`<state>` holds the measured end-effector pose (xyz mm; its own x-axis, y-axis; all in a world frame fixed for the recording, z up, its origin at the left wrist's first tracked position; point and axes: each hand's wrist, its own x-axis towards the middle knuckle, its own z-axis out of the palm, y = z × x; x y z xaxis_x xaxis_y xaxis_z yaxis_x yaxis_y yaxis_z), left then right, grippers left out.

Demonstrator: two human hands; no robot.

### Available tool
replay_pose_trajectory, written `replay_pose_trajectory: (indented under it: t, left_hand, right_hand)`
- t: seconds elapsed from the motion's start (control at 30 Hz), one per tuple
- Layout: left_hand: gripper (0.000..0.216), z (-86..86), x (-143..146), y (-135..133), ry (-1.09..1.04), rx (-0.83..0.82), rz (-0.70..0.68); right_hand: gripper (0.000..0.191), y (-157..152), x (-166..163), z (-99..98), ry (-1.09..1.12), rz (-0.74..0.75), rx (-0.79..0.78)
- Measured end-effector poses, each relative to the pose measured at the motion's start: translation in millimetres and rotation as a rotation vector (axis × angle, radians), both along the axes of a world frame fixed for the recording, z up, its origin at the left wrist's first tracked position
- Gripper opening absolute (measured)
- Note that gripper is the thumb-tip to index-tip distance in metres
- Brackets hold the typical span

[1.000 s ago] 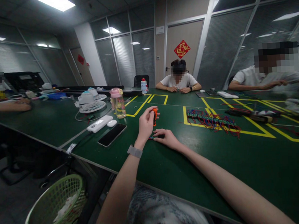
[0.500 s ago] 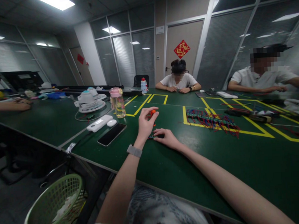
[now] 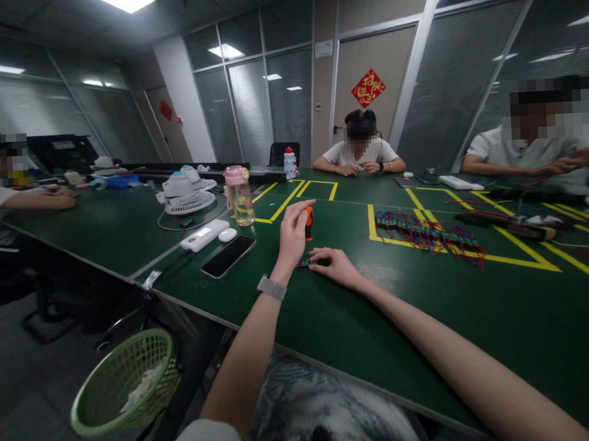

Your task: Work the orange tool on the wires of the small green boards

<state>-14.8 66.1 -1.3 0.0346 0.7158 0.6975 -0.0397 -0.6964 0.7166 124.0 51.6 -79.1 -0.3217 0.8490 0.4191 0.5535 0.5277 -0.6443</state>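
My left hand [image 3: 293, 236] is closed round the orange and black handle of a small screwdriver [image 3: 308, 222], which stands upright with its tip down. My right hand [image 3: 333, 263] lies on the green table [image 3: 329, 324] just right of it, fingers pressed on a small dark part [image 3: 312, 263] under the tip. A grey watch sits on my left wrist.
A black phone [image 3: 228, 256], a white remote [image 3: 204, 236], a pink-capped bottle [image 3: 239, 195] and two small fans [image 3: 183, 193] lie to the left. A bundle of coloured wires [image 3: 426, 234] lies in a yellow-taped box to the right. Other people sit around the table. A green basket [image 3: 125, 382] stands on the floor.
The view has shifted slightly. My left hand has turned the screwdriver in its fingers and holds it upright over the part. My right hand has stayed on the part.
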Motion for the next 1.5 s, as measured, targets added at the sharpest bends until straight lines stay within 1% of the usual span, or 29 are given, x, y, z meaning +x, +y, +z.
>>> replay_pose_trajectory:
  t: [0.07,0.1,0.13,0.2,0.23,0.27,0.3,0.37,0.4,0.43,0.47,0.57,0.6,0.63,0.67,0.77,0.8,0.83,0.93,0.97,1.0,1.1,1.13,1.17,1.2,1.3,1.33,1.37,1.5]
  left_hand:
    - [0.029,-0.6,0.8,0.8,-0.029,-0.053,-0.117]
    - [0.028,-1.0,1.1,1.0,-0.03,-0.06,-0.122]
    - [0.027,-1.4,1.3,1.0,-0.02,-0.051,-0.085]
    - [0.023,-1.7,1.2,0.8,0.014,0.002,0.048]
    - [0.021,-1.7,1.1,0.7,0.027,0.022,0.091]
    - [0.021,-1.8,1.0,0.6,0.03,0.027,0.092]
    - [0.023,-1.9,1.2,0.8,0.021,0.015,0.053]
    - [0.028,-2.3,1.8,1.3,-0.012,-0.036,-0.077]
    - [0.03,-2.6,2.2,1.7,-0.027,-0.057,-0.12]
    - [0.03,-2.8,2.3,1.9,-0.034,-0.068,-0.128]
    - [0.028,-2.8,2.1,2.0,-0.031,-0.063,-0.094]
    - [0.02,-1.3,-0.3,1.4,0.011,0.012,0.118]
    - [0.018,-0.6,-1.2,1.1,0.024,0.032,0.157]
    - [0.018,0.1,-1.9,1.0,0.025,0.037,0.155]
    - [0.021,0.5,-2.3,1.0,0.014,0.024,0.112]
    - [0.03,0.2,-1.9,1.9,-0.037,-0.067,-0.084]
    - [0.031,-0.1,-1.6,2.3,-0.043,-0.082,-0.101]
    - [0.03,-0.4,-1.5,2.7,-0.035,-0.077,-0.078]
    - [0.023,-0.2,-2.3,3.1,0.018,0.012,0.107]
    - [0.022,0.0,-2.6,3.2,0.026,0.028,0.129]
    - [0.022,0.0,-2.7,3.2,0.02,0.025,0.11]
    - [0.031,-1.1,-1.7,3.3,-0.03,-0.063,-0.074]
    - [0.032,-1.7,-1.2,3.2,-0.039,-0.085,-0.107]
    - [0.033,-2.2,-0.9,3.1,-0.038,-0.09,-0.1]
    - [0.033,-2.5,-0.7,2.8,-0.023,-0.075,-0.058]
    - [0.026,-2.4,-1.7,2.1,0.032,0.022,0.144]
    - [0.024,-2.2,-2.1,2.2,0.037,0.039,0.172]
    - [0.025,-2.1,-2.4,2.7,0.027,0.039,0.163]
    - [0.032,-2.5,-3.0,6.2,-0.061,-0.059,-0.025]
  right_hand:
    - [0.019,0.6,0.3,-0.9,0.003,0.005,0.001]
    - [0.019,0.9,0.5,-1.4,0.004,0.006,0.002]
    - [0.019,1.2,0.5,-1.8,0.002,0.005,0.004]
    - [0.018,1.7,0.7,-2.4,-0.005,0.002,0.008]
    - [0.018,1.9,0.7,-2.5,-0.006,0.0,0.009]
    - [0.018,1.9,0.8,-2.5,-0.006,-0.002,0.009]
    - [0.018,1.8,0.7,-2.3,-0.006,-0.003,0.008]
    - [0.019,1.3,0.6,-1.6,-0.004,-0.004,0.007]
    - [0.019,1.0,0.5,-1.0,-0.006,-0.004,0.007]
    - [0.019,0.6,0.4,-0.5,-0.009,-0.004,0.006]
    - [0.019,0.1,0.2,0.1,-0.012,-0.004,0.005]
    - [0.019,-1.0,-0.3,1.4,-0.014,-0.003,-0.001]
    - [0.019,-1.3,-0.4,1.6,-0.011,-0.003,-0.001]
    - [0.019,-1.5,-0.5,1.7,-0.007,-0.003,-0.002]
    - [0.019,-1.6,-0.5,1.8,-0.004,-0.003,-0.002]
    - [0.019,-1.4,-0.5,1.6,0.005,-0.006,-0.007]
    - [0.019,-1.3,-0.5,1.4,0.008,-0.007,-0.009]
    - [0.019,-1.2,-0.5,1.3,0.009,-0.009,-0.009]
    - [0.018,-0.9,-0.5,1.0,0.009,-0.007,0.003]
    - [0.018,-0.8,-0.5,0.9,0.006,-0.006,0.008]
    - [0.018,-0.7,-0.6,0.8,0.004,-0.006,0.011]
    - [0.018,-0.3,-0.6,0.4,0.0,-0.008,0.004]
    - [0.018,-0.1,-0.6,0.2,0.002,-0.006,0.0]
    - [0.018,0.0,-0.6,0.1,0.004,-0.004,-0.003]
    - [0.017,0.1,-0.6,0.2,0.006,-0.003,-0.004]
    - [0.018,-0.4,-0.6,0.9,0.007,-0.002,-0.006]
    - [0.018,-0.8,-0.7,1.3,0.006,-0.003,-0.006]
    - [0.018,-1.2,-0.7,1.8,0.005,-0.004,-0.008]
    - [0.019,-2.1,-0.7,2.6,0.005,-0.004,-0.013]
